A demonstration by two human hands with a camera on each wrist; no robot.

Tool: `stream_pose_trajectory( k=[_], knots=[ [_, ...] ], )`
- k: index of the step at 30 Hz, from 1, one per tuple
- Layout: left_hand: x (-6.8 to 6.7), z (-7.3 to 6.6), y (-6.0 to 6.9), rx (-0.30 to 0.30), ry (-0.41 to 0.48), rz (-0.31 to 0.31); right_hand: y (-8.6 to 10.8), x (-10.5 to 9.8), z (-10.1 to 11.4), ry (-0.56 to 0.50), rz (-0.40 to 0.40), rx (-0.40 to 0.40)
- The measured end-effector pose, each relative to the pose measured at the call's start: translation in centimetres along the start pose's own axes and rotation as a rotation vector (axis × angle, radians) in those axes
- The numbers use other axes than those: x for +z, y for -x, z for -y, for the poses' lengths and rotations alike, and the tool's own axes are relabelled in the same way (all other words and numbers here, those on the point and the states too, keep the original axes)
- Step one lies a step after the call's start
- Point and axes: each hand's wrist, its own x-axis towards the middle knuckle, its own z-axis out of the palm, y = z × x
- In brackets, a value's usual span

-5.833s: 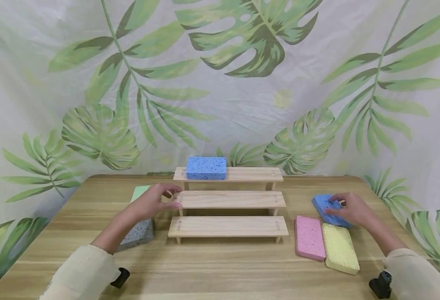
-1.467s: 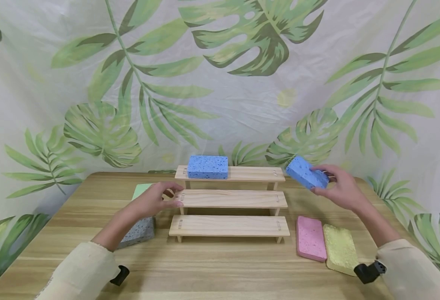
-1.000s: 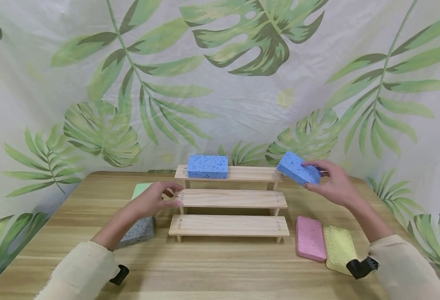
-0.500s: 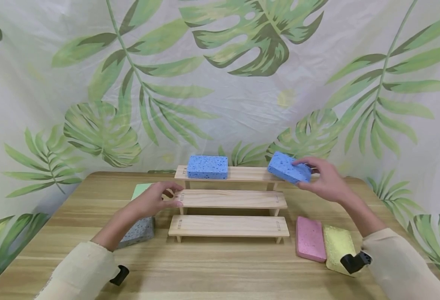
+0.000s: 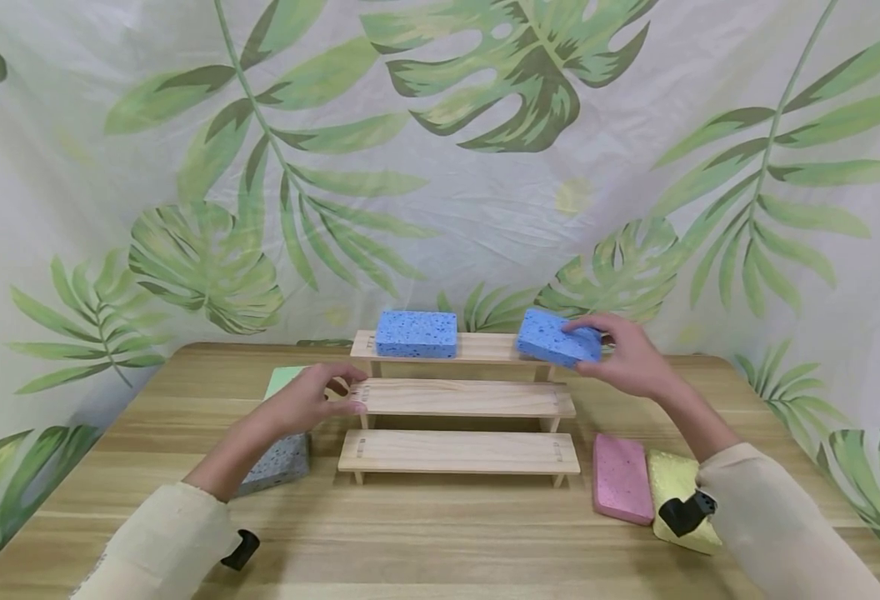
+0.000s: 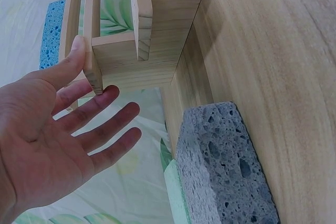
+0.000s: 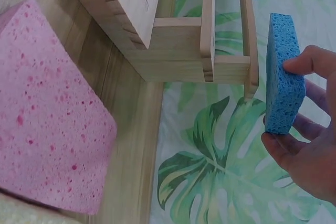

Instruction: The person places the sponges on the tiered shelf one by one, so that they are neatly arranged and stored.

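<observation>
My right hand (image 5: 623,358) grips a blue sponge (image 5: 548,337) between thumb and fingers, at the right end of the top step of a three-step wooden rack (image 5: 458,398). In the right wrist view the held sponge (image 7: 283,77) is tilted, with a small gap between it and the top board. A second blue sponge (image 5: 416,333) lies on the left part of that top step. My left hand (image 5: 307,404) pinches the left end of the middle step; in the left wrist view its thumb and index finger are on the board and the other fingers (image 6: 113,121) spread free.
Right of the rack, a pink sponge (image 5: 622,479) lies beside a yellow sponge (image 5: 676,492), partly covered by the right wrist's camera. A grey sponge (image 5: 282,463) and a light green sponge (image 5: 282,379) lie left, partly behind the left arm. A leaf-patterned cloth (image 5: 485,217) hangs behind the table.
My right hand picked up the blue sponge from the table's right side, lifted it and carried it left to over the top step's right end. The left hand stayed on the rack.
</observation>
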Motion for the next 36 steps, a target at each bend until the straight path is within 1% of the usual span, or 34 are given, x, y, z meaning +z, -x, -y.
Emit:
stream_pose_trajectory(
  k=[7, 17, 24, 30, 36],
  knots=[
    [0.0, 0.0, 0.0, 0.006, -0.001, -0.003, -0.8, 0.5, 0.5, -0.014, 0.019, 0.020],
    [0.0, -0.1, -0.1, 0.009, 0.001, -0.002, -1.4, 0.9, 0.8, -0.028, 0.038, 0.016],
    [0.0, -0.1, -0.1, 0.003, -0.006, -0.001, -2.0, 1.2, 0.8, -0.008, 0.035, 0.010],
    [0.0, -0.1, 0.0, 0.009, -0.012, -0.005, -2.4, 1.6, 0.9, -0.030, 0.029, -0.008],
    [0.0, -0.2, 0.0, 0.008, -0.011, -0.001, -2.5, 1.6, 1.5, -0.036, 0.033, 0.009]
  ],
)
